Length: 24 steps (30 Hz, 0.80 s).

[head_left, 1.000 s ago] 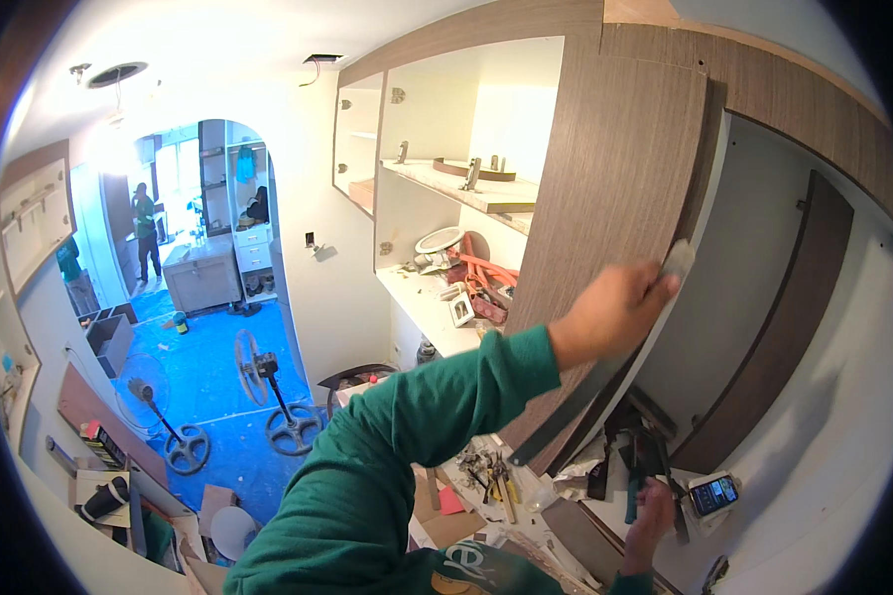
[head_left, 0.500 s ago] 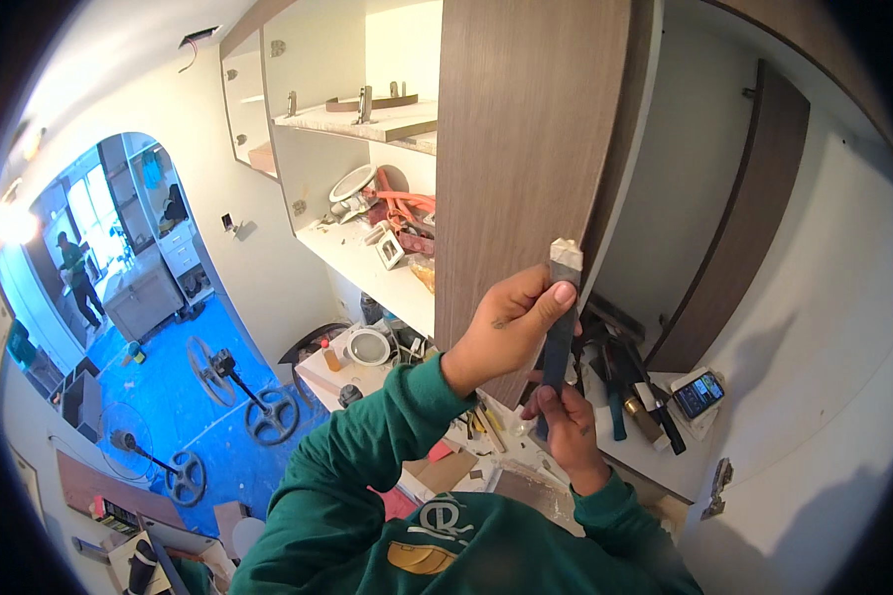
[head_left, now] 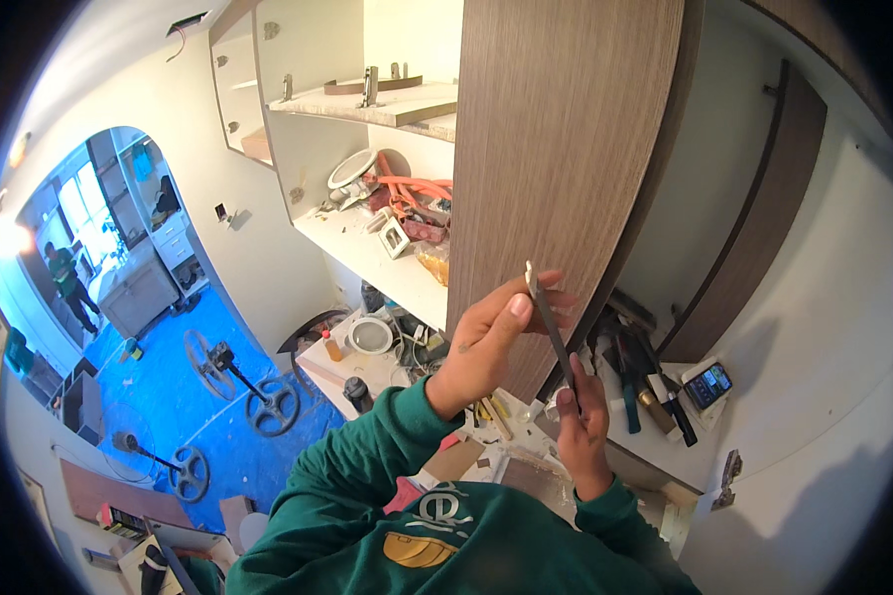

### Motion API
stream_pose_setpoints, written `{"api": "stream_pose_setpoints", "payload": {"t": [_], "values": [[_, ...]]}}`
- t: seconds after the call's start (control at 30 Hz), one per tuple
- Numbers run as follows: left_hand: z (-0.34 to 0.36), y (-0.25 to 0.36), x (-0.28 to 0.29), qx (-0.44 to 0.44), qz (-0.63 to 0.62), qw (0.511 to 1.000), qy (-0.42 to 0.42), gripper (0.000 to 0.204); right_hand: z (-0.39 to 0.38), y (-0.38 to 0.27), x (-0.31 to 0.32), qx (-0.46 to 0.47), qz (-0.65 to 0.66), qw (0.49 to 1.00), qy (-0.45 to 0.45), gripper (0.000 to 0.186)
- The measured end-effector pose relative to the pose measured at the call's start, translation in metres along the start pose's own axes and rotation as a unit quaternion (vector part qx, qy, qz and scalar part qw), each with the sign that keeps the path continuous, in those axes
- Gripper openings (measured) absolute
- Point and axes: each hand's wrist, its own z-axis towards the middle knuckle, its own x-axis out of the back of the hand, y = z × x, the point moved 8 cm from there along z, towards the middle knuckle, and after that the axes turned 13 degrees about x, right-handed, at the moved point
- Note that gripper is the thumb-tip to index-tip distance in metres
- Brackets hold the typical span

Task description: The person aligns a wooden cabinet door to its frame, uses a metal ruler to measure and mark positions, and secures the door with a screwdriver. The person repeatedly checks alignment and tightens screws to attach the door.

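"How did we steady it?"
"From the left: our bare left hand was at the upper end of the slim, straight, dark grey strip, thumb to one side, fingers reaching behind. We couldn't tell whether it pinched or merely guided."
"And farther right?"
"Our bare right hand was closed around the lower end. We judged it best to let that hand bear the weight, with light left fingertips, so we could turn the strip without bending it."
"Where was it, and how did it look?"
"In the air between our hands, before the tall, brown, wood-grain panel. At its upper left we saw a pale tip, then a thin dark length slanting down rightward. We couldn't tell the material."
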Motion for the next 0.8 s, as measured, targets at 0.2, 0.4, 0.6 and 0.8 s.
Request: {"api": "stream_pose_setpoints", "payload": {"t": [0.2,0.4,0.6,0.8], "values": [[0.006,-0.001,0.015,0.029,-0.020,0.999,-0.005,0.059,-0.004,-0.006,-0.003,-0.003,-0.061,0.998,0.006,0.053],[0.013,0.009,0.008,0.043,0.023,0.996,-0.077,0.044,-0.018,0.000,-0.001,-0.052,0.021,0.998,0.023,0.045],[0.042,0.097,0.022,-0.156,0.327,0.930,0.062,0.030,-0.039,0.008,0.017,-0.109,0.059,0.990,0.069,0.048],[0.166,0.261,0.078,-0.361,0.272,0.846,0.284,0.045,-0.063,0.004,0.046,-0.155,0.045,0.981,0.104,0.048]]}}
